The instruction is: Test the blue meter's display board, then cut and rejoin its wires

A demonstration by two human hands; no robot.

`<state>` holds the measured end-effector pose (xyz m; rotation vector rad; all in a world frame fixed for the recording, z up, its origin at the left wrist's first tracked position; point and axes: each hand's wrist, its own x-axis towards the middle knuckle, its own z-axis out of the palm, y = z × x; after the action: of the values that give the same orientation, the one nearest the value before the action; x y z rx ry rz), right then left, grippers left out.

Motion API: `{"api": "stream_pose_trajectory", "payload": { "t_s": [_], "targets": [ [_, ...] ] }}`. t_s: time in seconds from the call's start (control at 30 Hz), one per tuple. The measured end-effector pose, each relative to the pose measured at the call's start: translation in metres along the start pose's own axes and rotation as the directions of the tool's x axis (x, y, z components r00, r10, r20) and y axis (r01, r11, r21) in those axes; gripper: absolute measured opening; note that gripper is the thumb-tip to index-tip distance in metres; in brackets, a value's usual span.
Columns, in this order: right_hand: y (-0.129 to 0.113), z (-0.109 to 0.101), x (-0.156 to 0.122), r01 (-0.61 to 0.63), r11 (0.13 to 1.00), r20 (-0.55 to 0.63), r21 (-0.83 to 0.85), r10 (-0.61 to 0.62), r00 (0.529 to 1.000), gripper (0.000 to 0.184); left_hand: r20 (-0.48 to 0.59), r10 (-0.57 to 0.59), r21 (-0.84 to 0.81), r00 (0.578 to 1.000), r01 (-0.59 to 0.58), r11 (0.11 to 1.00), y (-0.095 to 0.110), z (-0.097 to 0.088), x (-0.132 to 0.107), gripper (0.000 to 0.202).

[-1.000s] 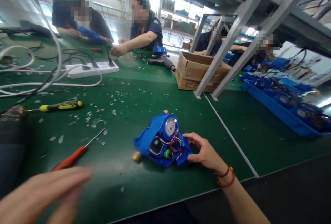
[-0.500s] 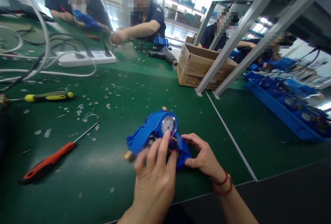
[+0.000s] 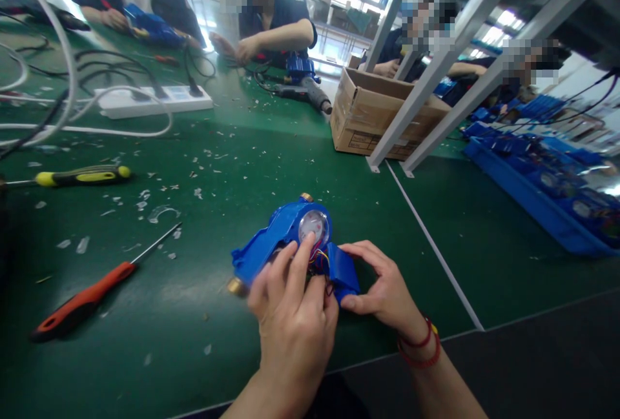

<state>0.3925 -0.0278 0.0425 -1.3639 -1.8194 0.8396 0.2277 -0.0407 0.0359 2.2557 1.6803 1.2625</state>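
A blue water meter with a round clear dial and brass pipe ends lies on the green table in front of me. Its housing stands open on the right, and thin coloured wires show inside. My left hand is over the meter, one finger on the dial, with the thumb and other fingers at the wires; what the fingertips pinch is hidden. A blue cover sits at the meter's right side. My right hand grips that cover between thumb and fingers.
An orange-handled screwdriver and a yellow-black screwdriver lie to the left among plastic scraps. Farther back are a white power strip, a power tool and a cardboard box. A blue tray of meters stands right. Co-workers sit opposite.
The blue cover now stands more upright beside the wires, with my right hand on it. My left hand's thumb and fingers have drawn closer together at the wires.
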Motion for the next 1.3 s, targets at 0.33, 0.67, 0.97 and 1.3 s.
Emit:
{"api": "stream_pose_trajectory", "payload": {
  "t_s": [0.33, 0.67, 0.97, 1.3],
  "targets": [
    [-0.001, 0.003, 0.004, 0.022, 0.998, 0.045, 0.059, -0.025, 0.999, 0.061, -0.023, -0.011, -0.051, 1.000, 0.009, 0.999, -0.007, -0.001, -0.006, 0.003],
    [0.001, 0.006, 0.003, 0.021, 0.996, 0.062, 0.082, -0.026, 0.998, 0.062, -0.019, -0.013, -0.097, 1.000, 0.011, 0.995, -0.012, -0.003, -0.008, 0.004],
    [0.009, 0.015, -0.002, -0.051, 0.981, 0.044, 0.188, 0.043, 0.998, 0.066, 0.030, 0.018, -0.073, 0.999, -0.016, 0.997, -0.016, -0.014, -0.005, 0.007],
    [0.012, 0.022, -0.005, -0.081, 0.968, 0.014, 0.236, 0.080, 0.997, 0.067, 0.126, 0.201, -0.045, 0.971, -0.197, 0.979, -0.028, -0.016, 0.004, 0.016]
  ]
}}
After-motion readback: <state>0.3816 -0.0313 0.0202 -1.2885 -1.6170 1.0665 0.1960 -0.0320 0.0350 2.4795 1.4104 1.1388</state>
